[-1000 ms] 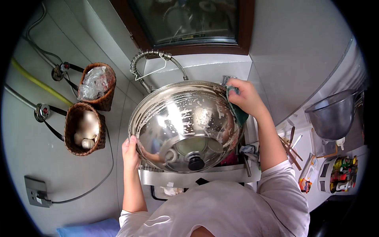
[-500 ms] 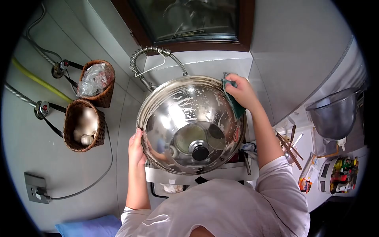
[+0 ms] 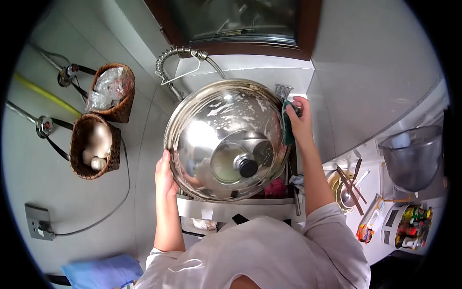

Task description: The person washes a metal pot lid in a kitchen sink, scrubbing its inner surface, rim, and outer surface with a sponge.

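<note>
A large shiny domed pot lid [image 3: 207,168] with a black knob [image 3: 248,167] is tilted up in front of me, over the sink area. White suds streak its upper part. My left hand [image 3: 166,179] grips the lid's left rim, with the thumb on the near face and the fingers partly hidden. At the upper right rim, my right hand [image 3: 301,123] pinches a dark green scouring cloth [image 3: 288,127] against the lid's edge. A silvery crumpled end of the cloth shows above. The lid hides most of what lies under it.
A spring-coil faucet [image 3: 166,67] rises behind the lid, below a brown-framed window [image 3: 308,29]. On the left wall hang a garlic basket [image 3: 113,164] and a basket of plastic bags [image 3: 125,108]. To the right are bowls with chopsticks [image 3: 350,185], a grey bucket [image 3: 411,161] and a condiment rack [image 3: 390,224].
The lid has shifted slightly up and turned a little, its knob moving up and right in view. My right hand and the cloth have slid slightly down along the right rim.
</note>
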